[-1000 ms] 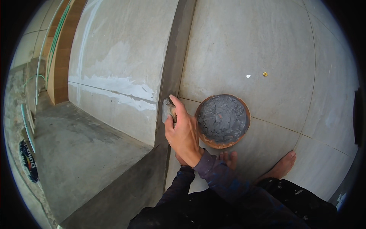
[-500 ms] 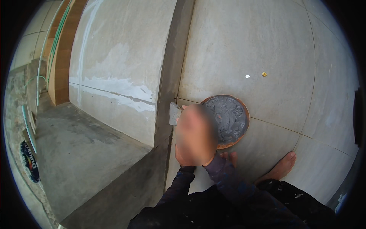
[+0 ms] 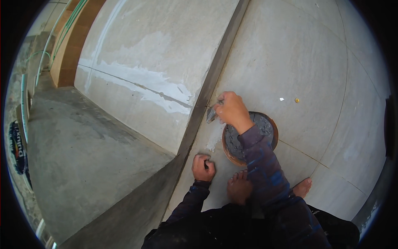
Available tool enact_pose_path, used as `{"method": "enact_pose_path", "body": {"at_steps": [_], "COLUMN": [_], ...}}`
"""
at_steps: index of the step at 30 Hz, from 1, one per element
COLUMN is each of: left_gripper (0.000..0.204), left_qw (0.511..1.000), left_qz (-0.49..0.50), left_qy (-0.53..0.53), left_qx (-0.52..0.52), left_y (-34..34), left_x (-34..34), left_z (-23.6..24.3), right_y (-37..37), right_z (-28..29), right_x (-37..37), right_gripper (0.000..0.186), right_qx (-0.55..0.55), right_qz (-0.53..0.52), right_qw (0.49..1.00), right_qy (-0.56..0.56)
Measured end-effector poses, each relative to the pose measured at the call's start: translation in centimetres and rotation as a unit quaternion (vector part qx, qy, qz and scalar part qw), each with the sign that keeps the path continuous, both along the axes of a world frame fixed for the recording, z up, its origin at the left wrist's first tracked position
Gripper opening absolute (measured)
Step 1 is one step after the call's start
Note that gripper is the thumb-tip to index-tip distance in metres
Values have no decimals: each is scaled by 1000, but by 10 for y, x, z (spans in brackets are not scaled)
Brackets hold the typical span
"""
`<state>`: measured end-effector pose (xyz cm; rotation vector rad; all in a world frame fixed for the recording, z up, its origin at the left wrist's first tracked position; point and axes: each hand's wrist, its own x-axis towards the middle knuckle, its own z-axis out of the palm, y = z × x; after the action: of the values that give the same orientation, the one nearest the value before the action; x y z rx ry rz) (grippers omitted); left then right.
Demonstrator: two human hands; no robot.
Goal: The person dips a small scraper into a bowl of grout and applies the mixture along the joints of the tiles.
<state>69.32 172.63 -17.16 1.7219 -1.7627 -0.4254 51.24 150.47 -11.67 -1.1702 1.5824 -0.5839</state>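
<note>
My right hand (image 3: 234, 108) is closed around a small putty knife (image 3: 212, 114), its flat grey blade tilted down toward the floor tile beside a dark floor strip. Just under that wrist stands a round brown-rimmed pan (image 3: 275, 139) filled with grey paste (image 3: 260, 124); my forearm hides part of it. My left hand (image 3: 203, 168) is curled into a loose fist, nearer to me and left of the pan. A dark spot shows inside its fingers, too small to name. Between the hands, a whitish smear (image 3: 213, 139) lies on the tile.
To the left rises a raised tiled step (image 3: 145, 45) with white patches along its joint, and a grey ledge (image 3: 95, 166) nearer me. My bare feet (image 3: 239, 187) are close to the pan. Two small scraps, one a gold wrapper (image 3: 297, 100), lie on the floor.
My hands, together left of the pan before, are now apart. The right one has moved up and away with the putty knife; the left stays low as a fist. The view has shifted.
</note>
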Motion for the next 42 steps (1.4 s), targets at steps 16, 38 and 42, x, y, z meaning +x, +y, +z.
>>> {"method": "enact_pose_path", "body": {"at_steps": [16, 38, 42], "left_gripper": [18, 18, 17], "left_qw": [1000, 1000, 1000], "left_qz": [11, 7, 8], "left_qy": [15, 10, 4], "left_qx": [15, 2, 9], "left_y": [3, 1, 2], "left_x": [-3, -9, -5], "left_z": [-3, 0, 1], "right_y": [-23, 34, 48], "right_z": [13, 20, 18], "right_x": [11, 38, 52], "right_gripper": [39, 36, 44], "right_qx": [75, -56, -75], "right_qz": [-153, -110, -184], "right_qw": [976, 992, 980], "right_qy": [-136, 37, -15]}}
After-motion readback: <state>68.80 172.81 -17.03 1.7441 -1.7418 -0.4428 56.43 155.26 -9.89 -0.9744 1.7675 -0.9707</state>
